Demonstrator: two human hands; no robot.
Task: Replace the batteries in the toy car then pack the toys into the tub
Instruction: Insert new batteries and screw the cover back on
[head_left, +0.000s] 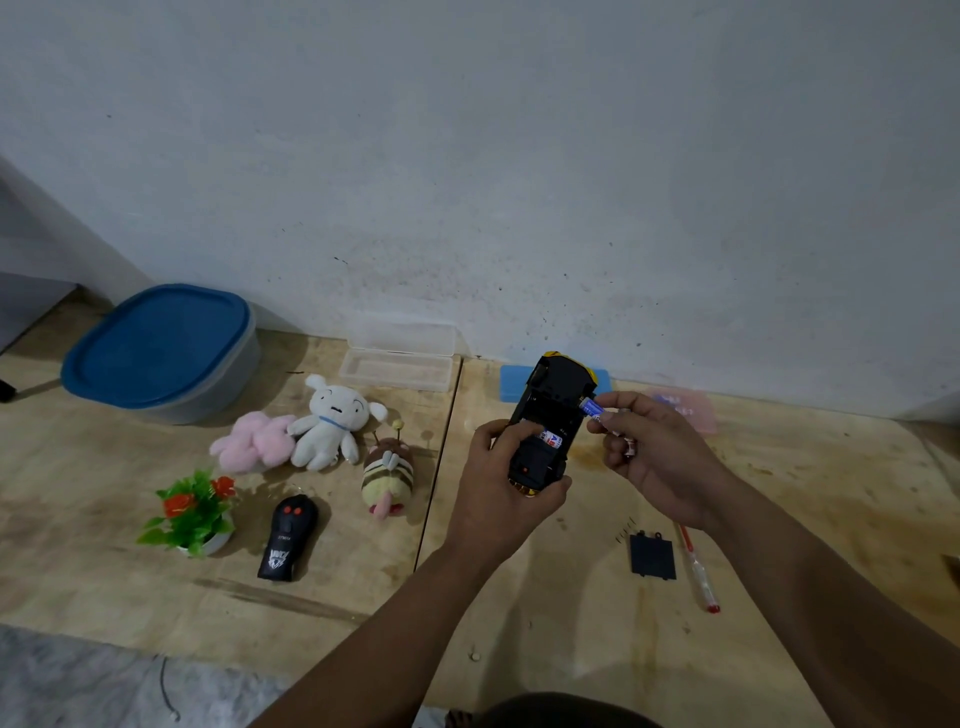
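Left hand (501, 480) grips toy car (551, 418) underside up, above wooden board (545, 597), thumb on battery seated in open compartment. Right hand (652, 457) pinches blue battery (592, 406) at compartment edge. Battery cover (652, 556) lies flat near screwdriver (698, 569). Tub (161, 351) far left, blue lid on, plush toys (322, 431) beside it

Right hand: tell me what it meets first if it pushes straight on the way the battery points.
The right hand aims its blue battery leftward at the upturned toy car held by the left hand. It would probably meet the car's open underside first; the exact gap is unclear.
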